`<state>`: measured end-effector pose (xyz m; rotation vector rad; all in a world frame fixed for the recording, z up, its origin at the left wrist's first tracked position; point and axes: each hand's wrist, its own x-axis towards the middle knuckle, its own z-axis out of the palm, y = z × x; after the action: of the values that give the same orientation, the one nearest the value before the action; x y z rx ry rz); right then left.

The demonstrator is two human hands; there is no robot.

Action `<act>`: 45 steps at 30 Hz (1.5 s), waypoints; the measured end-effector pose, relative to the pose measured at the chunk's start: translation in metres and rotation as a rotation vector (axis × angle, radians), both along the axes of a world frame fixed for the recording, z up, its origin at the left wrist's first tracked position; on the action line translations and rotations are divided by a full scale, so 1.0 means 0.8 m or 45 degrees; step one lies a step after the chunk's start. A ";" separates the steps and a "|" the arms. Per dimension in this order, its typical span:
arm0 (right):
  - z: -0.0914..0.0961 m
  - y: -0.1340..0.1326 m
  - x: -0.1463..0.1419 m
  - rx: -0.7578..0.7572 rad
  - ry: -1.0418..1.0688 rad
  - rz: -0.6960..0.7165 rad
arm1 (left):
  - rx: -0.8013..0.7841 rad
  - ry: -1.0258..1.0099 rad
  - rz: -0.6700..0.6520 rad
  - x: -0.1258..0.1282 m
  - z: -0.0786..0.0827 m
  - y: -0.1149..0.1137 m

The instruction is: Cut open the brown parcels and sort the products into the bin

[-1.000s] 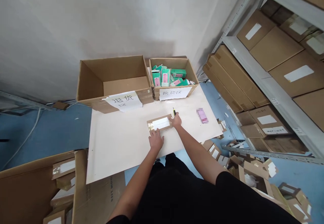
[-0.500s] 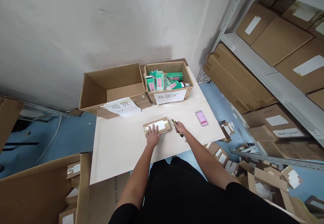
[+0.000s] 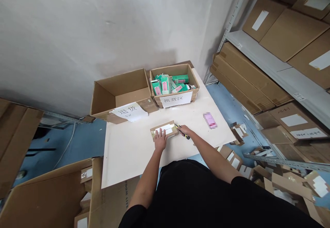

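A small taped cardboard box (image 3: 168, 129) with a white label lies flat on the white table (image 3: 123, 152). My left hand (image 3: 160, 140) rests on its near side, fingers spread over the cardboard and the label's edge. My right hand (image 3: 185, 130) is closed around a black-and-yellow utility knife (image 3: 187, 137). The knife's tip is at the right end of the box, by the shiny tape; whether the blade cuts in is too small to tell.
Behind stand an open carton (image 3: 123, 113) with a paper sign and a second carton (image 3: 194, 93) holding several green-and-pink packs. A blurred pink item (image 3: 210, 120) lies to the right. Loaded shelves (image 3: 265, 49) flank the right; a large carton (image 3: 96, 186) stands front left.
My right hand has brought the knife's tip up to the right end of the box. My left hand stays on the box. The whole view has shifted a little.
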<state>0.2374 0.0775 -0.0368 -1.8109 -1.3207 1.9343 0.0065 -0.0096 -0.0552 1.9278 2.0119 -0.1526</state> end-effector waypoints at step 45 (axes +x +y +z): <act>-0.007 -0.055 0.009 0.242 -0.738 0.099 | -0.254 -0.081 -0.448 -0.001 0.033 0.070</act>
<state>0.2445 0.0338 -0.0421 -2.3393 -1.6852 1.2895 0.0061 0.0463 -0.0285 2.1073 1.5380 -0.3595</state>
